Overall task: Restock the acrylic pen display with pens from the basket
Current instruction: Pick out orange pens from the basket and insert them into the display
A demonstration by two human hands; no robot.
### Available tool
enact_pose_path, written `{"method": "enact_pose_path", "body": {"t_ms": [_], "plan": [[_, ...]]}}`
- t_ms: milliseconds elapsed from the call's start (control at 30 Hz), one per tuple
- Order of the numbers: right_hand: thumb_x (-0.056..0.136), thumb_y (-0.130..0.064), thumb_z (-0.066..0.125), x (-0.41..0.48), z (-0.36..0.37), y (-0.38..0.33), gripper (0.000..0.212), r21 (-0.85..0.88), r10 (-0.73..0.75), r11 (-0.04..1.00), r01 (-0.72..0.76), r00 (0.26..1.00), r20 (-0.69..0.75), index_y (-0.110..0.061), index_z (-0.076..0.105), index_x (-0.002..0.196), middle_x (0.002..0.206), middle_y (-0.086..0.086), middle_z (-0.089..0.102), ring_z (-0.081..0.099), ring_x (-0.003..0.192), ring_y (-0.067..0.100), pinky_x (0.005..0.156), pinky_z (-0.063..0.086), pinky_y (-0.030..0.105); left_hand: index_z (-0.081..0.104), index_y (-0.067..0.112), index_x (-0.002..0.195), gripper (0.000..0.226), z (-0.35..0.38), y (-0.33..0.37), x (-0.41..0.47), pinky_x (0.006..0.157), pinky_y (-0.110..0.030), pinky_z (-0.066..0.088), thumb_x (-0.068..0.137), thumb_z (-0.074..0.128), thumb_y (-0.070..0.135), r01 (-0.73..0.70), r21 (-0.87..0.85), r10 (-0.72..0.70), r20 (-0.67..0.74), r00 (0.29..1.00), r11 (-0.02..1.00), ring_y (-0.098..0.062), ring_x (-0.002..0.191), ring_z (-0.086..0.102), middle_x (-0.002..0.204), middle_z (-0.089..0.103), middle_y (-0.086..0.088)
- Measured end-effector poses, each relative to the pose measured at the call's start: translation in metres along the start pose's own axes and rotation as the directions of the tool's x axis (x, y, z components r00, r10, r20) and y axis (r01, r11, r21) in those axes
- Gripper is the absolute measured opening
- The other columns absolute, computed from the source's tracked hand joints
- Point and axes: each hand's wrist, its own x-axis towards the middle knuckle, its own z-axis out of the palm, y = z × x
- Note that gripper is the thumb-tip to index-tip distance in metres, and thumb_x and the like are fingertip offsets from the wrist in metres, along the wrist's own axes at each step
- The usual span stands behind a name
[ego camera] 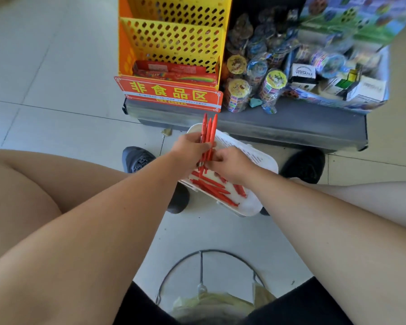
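A white slotted plastic basket [265, 158] lies on the floor between my feet, with several loose red pens [217, 190] in its near end. My left hand [189, 146] is shut on a bunch of red pens [209, 131] that stand upright above the basket's far end. My right hand [231, 164] is beside it over the basket, fingers pinched on the lower part of the same bunch. No acrylic pen display is in view.
A yellow perforated rack [174, 41] with a red sign [169, 93] stands on a dark shelf base [291, 123] ahead. Wrapped toys and small boxes [302, 71] fill the shelf to the right. My black shoes [136, 159] flank the basket. A wire frame [202, 266] sits close below me.
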Motion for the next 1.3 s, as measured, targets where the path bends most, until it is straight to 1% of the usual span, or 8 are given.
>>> {"method": "enact_pose_path", "body": {"t_ms": [133, 200, 267, 300, 533, 833, 1100, 1300], "plan": [[0.094, -0.043, 0.058, -0.014, -0.022, -0.021, 0.038, 0.085, -0.090, 0.990, 0.109, 0.976, -0.200, -0.015, 0.067, 0.069, 0.063, -0.003, 0.065, 0.059, 0.058, 0.013, 0.060, 0.045, 0.032, 0.068, 0.018, 0.114, 0.020, -0.005, 0.035, -0.044, 0.086, -0.051, 0.059, 0.095, 0.065, 0.024, -0.158, 0.003, 0.158, -0.026, 0.987, 0.987, -0.030, 0.084, 0.072, 0.091, 0.073, -0.009], [0.092, -0.031, 0.059, -0.024, -0.033, -0.024, 0.024, 0.108, -0.167, 0.971, 0.215, 0.924, -0.344, -0.011, 0.063, 0.080, 0.067, 0.001, 0.059, 0.054, 0.060, 0.014, 0.061, 0.044, 0.034, 0.066, 0.015, 0.111, 0.015, -0.004, 0.043, -0.062, 0.087, -0.048, 0.058, 0.098, 0.060, 0.018, -0.211, -0.108, 0.213, 0.006, 0.977, 0.972, -0.026, 0.080, 0.066, 0.090, 0.068, -0.009], [0.087, -0.017, 0.060, -0.035, -0.043, -0.031, 0.007, 0.066, -0.273, 0.940, 0.334, 0.856, -0.438, -0.022, 0.056, 0.085, 0.069, -0.002, 0.053, 0.048, 0.062, 0.011, 0.060, 0.041, 0.031, 0.065, 0.012, 0.109, 0.013, 0.002, 0.055, -0.080, 0.083, -0.043, 0.057, 0.100, 0.056, 0.015, -0.254, -0.177, 0.262, 0.024, 0.965, 0.951, -0.024, 0.081, 0.062, 0.092, 0.064, -0.011], [0.086, -0.013, 0.061, -0.040, -0.047, -0.037, 0.016, 0.031, -0.333, 0.920, 0.392, 0.820, -0.466, -0.028, 0.053, 0.086, 0.069, -0.004, 0.052, 0.048, 0.062, 0.010, 0.060, 0.042, 0.031, 0.065, 0.013, 0.108, 0.013, 0.005, 0.061, -0.085, 0.083, -0.042, 0.057, 0.101, 0.055, 0.015, -0.273, -0.194, 0.282, 0.021, 0.959, 0.942, -0.024, 0.082, 0.062, 0.093, 0.063, -0.012], [0.089, -0.007, 0.063, -0.069, -0.079, -0.080, 0.035, -0.263, -0.629, 0.757, 0.598, 0.558, -0.541, -0.023, 0.066, 0.120, 0.091, -0.003, 0.058, 0.055, 0.067, 0.010, 0.066, 0.053, 0.035, 0.073, 0.015, 0.091, 0.017, 0.012, 0.111, -0.112, 0.064, -0.034, 0.051, 0.098, 0.059, 0.019, -0.406, -0.169, 0.407, -0.031, 0.913, 0.898, -0.020, 0.067, 0.058, 0.075, 0.064, -0.009], [0.091, -0.024, 0.061, -0.103, -0.115, -0.122, 0.037, -0.378, -0.691, 0.656, 0.654, 0.318, -0.649, -0.014, 0.068, 0.126, 0.101, 0.002, 0.065, 0.065, 0.089, 0.015, 0.080, 0.055, 0.039, 0.059, 0.005, 0.095, 0.015, 0.020, 0.178, -0.161, 0.038, -0.022, 0.029, 0.101, 0.049, 0.014, -0.486, -0.247, 0.504, 0.009, 0.864, 0.838, -0.012, 0.041, 0.034, 0.064, 0.044, -0.007], [0.099, -0.041, 0.050, -0.124, -0.165, -0.178, 0.030, -0.535, -0.780, 0.600, 0.595, 0.287, -0.555, -0.027, 0.071, 0.114, 0.092, -0.007, 0.057, 0.060, 0.080, 0.015, 0.065, 0.053, 0.040, 0.061, 0.013, 0.096, 0.019, 0.033, 0.227, -0.193, 0.037, -0.020, 0.024, 0.101, 0.042, 0.015, -0.594, -0.367, 0.568, -0.190, 0.801, 0.716, -0.009, 0.044, 0.033, 0.067, 0.042, -0.005], [0.099, -0.033, 0.052, -0.118, -0.215, -0.193, 0.023, -0.471, -0.746, 0.616, 0.631, 0.276, -0.606, -0.020, 0.071, 0.096, 0.088, -0.002, 0.059, 0.059, 0.079, 0.014, 0.067, 0.051, 0.041, 0.067, 0.016, 0.097, 0.018, 0.052, 0.274, -0.188, 0.041, -0.022, 0.029, 0.098, 0.048, 0.015, -0.718, -0.315, 0.683, -0.234, 0.692, 0.620, -0.009, 0.048, 0.036, 0.061, 0.045, 0.003]]}}
